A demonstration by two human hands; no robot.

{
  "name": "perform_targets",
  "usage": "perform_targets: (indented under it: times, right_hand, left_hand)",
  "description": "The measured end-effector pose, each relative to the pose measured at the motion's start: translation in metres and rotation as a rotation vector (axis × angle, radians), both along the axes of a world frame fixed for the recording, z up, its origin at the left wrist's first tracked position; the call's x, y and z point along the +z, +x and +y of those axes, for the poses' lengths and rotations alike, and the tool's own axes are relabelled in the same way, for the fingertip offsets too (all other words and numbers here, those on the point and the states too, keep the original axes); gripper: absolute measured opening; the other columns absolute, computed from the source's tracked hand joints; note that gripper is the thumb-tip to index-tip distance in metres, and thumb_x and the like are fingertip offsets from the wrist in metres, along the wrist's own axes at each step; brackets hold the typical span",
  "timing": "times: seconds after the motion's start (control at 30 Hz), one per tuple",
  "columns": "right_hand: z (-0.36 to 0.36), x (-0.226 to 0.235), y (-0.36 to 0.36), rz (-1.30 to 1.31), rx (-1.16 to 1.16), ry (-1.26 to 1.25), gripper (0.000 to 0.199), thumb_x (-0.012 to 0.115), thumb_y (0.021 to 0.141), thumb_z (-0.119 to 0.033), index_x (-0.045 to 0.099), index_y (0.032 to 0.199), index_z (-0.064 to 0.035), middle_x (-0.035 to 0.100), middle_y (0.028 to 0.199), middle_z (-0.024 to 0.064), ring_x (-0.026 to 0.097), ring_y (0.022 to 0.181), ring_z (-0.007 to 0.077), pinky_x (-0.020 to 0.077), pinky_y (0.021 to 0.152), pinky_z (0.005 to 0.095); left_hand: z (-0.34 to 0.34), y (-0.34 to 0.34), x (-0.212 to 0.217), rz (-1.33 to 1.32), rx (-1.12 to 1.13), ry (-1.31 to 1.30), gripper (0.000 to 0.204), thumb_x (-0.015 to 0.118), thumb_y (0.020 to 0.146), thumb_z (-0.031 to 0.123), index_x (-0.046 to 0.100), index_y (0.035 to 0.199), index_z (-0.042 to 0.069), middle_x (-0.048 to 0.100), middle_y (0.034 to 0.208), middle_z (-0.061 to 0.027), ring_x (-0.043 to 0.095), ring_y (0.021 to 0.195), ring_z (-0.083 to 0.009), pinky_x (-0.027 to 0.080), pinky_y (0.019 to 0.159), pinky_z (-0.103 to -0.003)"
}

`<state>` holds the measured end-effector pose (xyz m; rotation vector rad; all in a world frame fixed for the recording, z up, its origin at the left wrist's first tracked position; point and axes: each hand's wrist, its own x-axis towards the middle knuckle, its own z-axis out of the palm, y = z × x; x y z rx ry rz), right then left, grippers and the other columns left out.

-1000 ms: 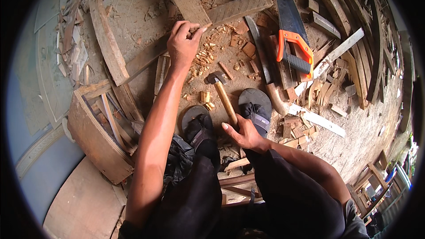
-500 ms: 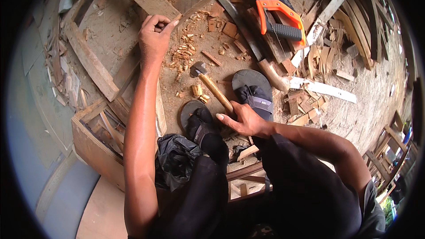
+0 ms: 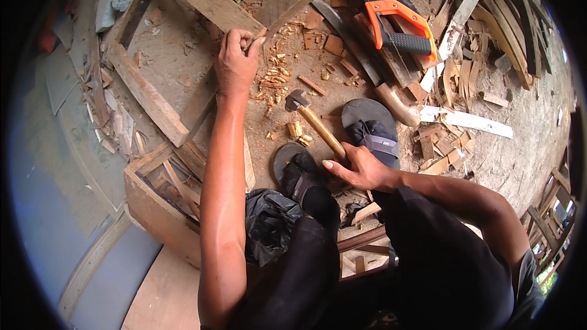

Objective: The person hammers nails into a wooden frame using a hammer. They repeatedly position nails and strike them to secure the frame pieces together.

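Left hand [image 3: 235, 64] is pinching a small piece against the wooden frame [image 3: 208, 3]; right hand [image 3: 361, 171] is gripping the hammer [image 3: 315, 123]. Chips [image 3: 275, 76] are littering the floor [image 3: 513, 159], so cutting looks partway through.

Single head view — fisheye, looking steeply down, close over hands and littered ground.

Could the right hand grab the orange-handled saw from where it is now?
Probably not without letting go: the right hand grips the hammer, and the saw lies farther off, beyond the sandal and machete.
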<state>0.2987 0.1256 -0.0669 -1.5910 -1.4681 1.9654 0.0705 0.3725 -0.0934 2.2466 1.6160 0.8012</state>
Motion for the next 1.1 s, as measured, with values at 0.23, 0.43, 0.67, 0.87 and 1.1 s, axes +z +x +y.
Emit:
perform_targets:
  times: [0.23, 0.43, 0.67, 0.87, 1.1]
  right_hand:
    - [0.002, 0.001, 0.000, 0.044, -0.042, -0.023, 0.065, 0.062, 0.096, -0.057, 0.056, 0.097, 0.0081, 0.061, 0.070, 0.0255, 0.066, 0.066, 0.0346, 0.0497, 0.063, 0.0452]
    - [0.001, -0.001, 0.000, 0.043, -0.038, -0.039, 0.066, 0.062, 0.096, -0.058, 0.056, 0.096, 0.0078, 0.062, 0.070, 0.0263, 0.067, 0.067, 0.0360, 0.0499, 0.064, 0.0458]
    - [0.006, 0.003, 0.004, 0.076, 0.002, -0.031, 0.066, 0.058, 0.098, -0.059, 0.055, 0.087, 0.0062, 0.061, 0.067, 0.0252, 0.066, 0.066, 0.0376, 0.0502, 0.063, 0.0472]
    - [0.002, 0.001, 0.006, 0.083, -0.023, -0.040, 0.068, 0.056, 0.099, -0.061, 0.054, 0.086, 0.0054, 0.060, 0.066, 0.0248, 0.065, 0.065, 0.0381, 0.0495, 0.063, 0.0475]
    - [0.003, 0.001, 0.006, 0.082, -0.028, -0.021, 0.065, 0.057, 0.099, -0.058, 0.056, 0.091, 0.0060, 0.061, 0.066, 0.0234, 0.065, 0.065, 0.0360, 0.0496, 0.063, 0.0465]
  left_hand:
    - [-0.002, -0.006, -0.004, -0.038, 0.085, -0.135, 0.043, 0.084, 0.086, 0.024, 0.053, 0.111, 0.008, 0.055, 0.084, -0.0052, 0.059, 0.072, -0.0198, 0.053, 0.063, -0.036]
    - [-0.005, -0.007, -0.009, -0.219, 0.123, -0.125, 0.043, 0.087, 0.082, 0.017, 0.056, 0.110, 0.005, 0.054, 0.084, 0.0012, 0.048, 0.067, -0.0073, 0.046, 0.062, -0.024]
    - [-0.003, -0.012, -0.010, -0.357, 0.113, -0.216, 0.038, 0.087, 0.084, 0.013, 0.059, 0.109, 0.005, 0.053, 0.086, 0.0025, 0.047, 0.067, -0.0047, 0.043, 0.060, -0.022]
    - [-0.005, -0.009, -0.016, -0.146, -0.011, 0.011, 0.025, 0.083, 0.088, 0.013, 0.066, 0.104, 0.004, 0.058, 0.090, -0.0012, 0.050, 0.068, -0.0076, 0.045, 0.061, -0.024]
    - [-0.002, -0.022, 0.001, -0.645, 0.081, -0.126, 0.018, 0.073, 0.095, 0.008, 0.062, 0.106, -0.001, 0.072, 0.105, -0.0137, 0.065, 0.075, -0.0098, 0.049, 0.057, -0.020]
